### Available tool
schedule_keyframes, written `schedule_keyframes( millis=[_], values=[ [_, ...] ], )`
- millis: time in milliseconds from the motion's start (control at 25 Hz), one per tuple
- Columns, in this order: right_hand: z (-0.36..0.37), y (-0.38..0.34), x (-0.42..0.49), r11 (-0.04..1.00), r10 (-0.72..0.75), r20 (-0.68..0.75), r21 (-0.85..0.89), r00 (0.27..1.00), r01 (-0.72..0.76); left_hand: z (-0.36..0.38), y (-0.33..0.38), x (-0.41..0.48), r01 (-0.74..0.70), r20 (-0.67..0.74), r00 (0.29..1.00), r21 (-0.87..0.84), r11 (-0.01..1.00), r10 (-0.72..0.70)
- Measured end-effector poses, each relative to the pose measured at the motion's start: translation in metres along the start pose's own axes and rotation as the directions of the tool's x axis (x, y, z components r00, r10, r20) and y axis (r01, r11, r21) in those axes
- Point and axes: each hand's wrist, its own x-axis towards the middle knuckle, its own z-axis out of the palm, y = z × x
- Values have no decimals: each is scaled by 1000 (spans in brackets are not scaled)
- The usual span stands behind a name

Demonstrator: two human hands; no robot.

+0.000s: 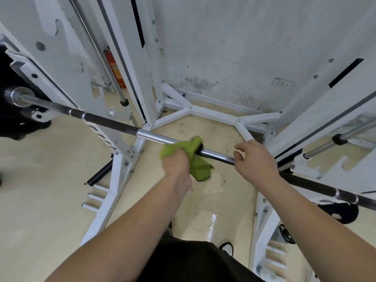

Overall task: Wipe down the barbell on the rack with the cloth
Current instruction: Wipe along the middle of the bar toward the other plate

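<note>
Forearms reach out in the head view toward the barbell [150, 136], which rests across the white rack [120, 171] and slants from upper left to lower right. The left hand [176, 162] clutches a green cloth [200, 167] bunched over the barbell's chrome middle. Just beside it on the barbell, the right hand [257, 159] curls its fingers [238, 155] round the shaft. Behind the barbell, a red fire extinguisher [112, 64] carries a label too blurred to read.

No text can be read; the label on the red fire extinguisher [113, 67] is too blurred.
</note>
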Motion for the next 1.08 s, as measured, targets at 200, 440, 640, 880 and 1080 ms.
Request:
schedule_keyframes(
  millis=[200, 440, 640, 880, 1080],
  values=[
    [17, -29, 8, 997, -45, 16, 63, 999, 44, -28, 47, 37, -105, -352, 931, -12, 994, 94],
    [30, -54, 20, 992, -116, 33, 46, 993, 115, -31, 19, 20, -22, -114, 993, 154, 988, 40],
    [34, -71, 22, 988, -134, 32, 76, 990, 131, -70, 75, 78, -128, -330, 934, 55, 990, 139],
    [25, -19, -8, 995, -97, 15, 20, 995, 96, -7, 7, 13, -63, -176, 982, 44, 997, 70],
    [2, 48, -38, 999, -10, -8, -42, 1000, 10, 54, -54, -36, 160, 171, 967, 156, 975, -186]
  ],
)
